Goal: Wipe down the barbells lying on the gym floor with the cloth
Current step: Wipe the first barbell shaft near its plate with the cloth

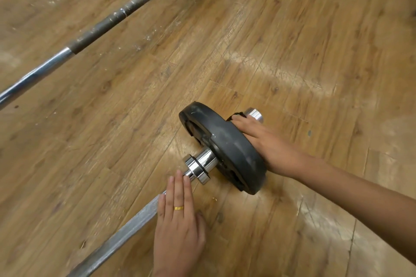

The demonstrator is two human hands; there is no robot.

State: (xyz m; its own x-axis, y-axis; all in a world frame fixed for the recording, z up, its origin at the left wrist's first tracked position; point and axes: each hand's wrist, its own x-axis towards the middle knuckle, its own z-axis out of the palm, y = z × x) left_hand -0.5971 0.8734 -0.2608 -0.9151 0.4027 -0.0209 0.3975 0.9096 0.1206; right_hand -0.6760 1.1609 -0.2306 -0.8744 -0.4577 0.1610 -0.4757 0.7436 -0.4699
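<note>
Head view: at ten o'clock a second barbell [96,29] lies on the wooden floor [292,40], and the near barbell [126,229] runs up from seven o'clock. The left hand [180,216] at six rests flat on it, fingers straight and pressed together. Past its black plate [229,148], toward four o'clock, the right hand [267,144] lies on a dark cloth [234,116] over the sleeve [254,114]; its fingers are hidden, so I cannot tell its grip.
</note>
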